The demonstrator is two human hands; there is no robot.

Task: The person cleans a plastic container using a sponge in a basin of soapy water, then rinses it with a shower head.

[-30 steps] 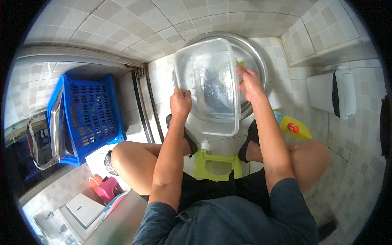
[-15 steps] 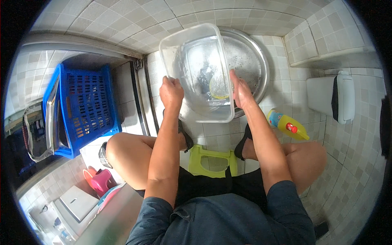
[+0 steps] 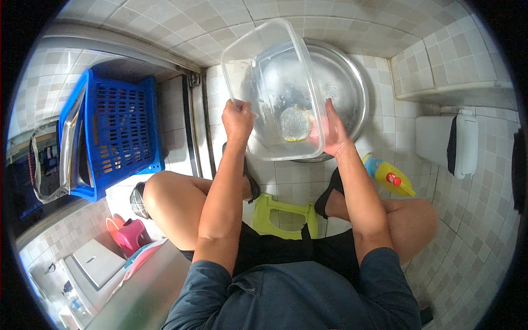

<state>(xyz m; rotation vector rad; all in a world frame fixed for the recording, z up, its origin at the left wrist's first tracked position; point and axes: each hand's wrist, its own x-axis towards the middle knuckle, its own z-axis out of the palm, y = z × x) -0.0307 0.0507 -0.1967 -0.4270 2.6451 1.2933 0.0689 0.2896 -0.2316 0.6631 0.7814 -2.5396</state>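
A clear plastic box (image 3: 268,144) is held tilted over a round metal basin (image 3: 360,91). My left hand (image 3: 238,119) is closed on the box's left rim. My right hand (image 3: 333,132) reaches round the outside of the box's right wall, thumb stretched upward. Through the plastic its fingers show blurred beside a round scrubbing sponge (image 3: 295,124), pale with a yellow-green edge. The fingers appear to press that sponge against the outer face of the box; their exact grip is partly hidden.
A yellow bottle (image 3: 391,177) with a red cap lies by my right knee. The lime-green stool (image 3: 264,214) is between my feet. At left sits a blue crate (image 3: 118,129), with a pink container (image 3: 132,236) below it. A white bin (image 3: 462,143) stands at right against tiled walls.
The box has shifted slightly right and up in the picture. My right hand and the sponge have slid along its outside, the fingers now showing through the plastic. My left hand keeps its rim hold.
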